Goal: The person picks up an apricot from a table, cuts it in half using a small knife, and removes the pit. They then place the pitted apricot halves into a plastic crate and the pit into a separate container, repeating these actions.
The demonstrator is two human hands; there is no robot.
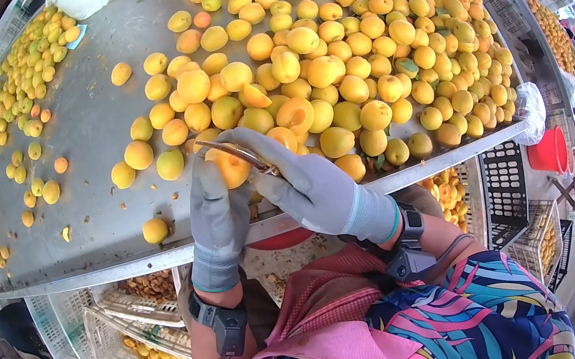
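Grey-gloved left hand (217, 215) grips one yellow-orange apricot (232, 168) at the metal table (86, 130) front edge; grey-gloved right hand (303, 180) clenches a thin metal blade (232, 151) against it; the heaped yellow apricot pile (357, 52) looks uncut.

I'm looking down on a long grey metal table (86, 130) with white wire crates (128, 323) stacked beneath its edge. To the right stands a red bucket (550, 150) (daylight pours in there), with more shelving beyond.

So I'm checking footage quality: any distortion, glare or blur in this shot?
Head view: strong fisheye bends the table edge, corners black; top right by the windows washed out; hands and apricots sharp, evenly daylit, shadows soft.
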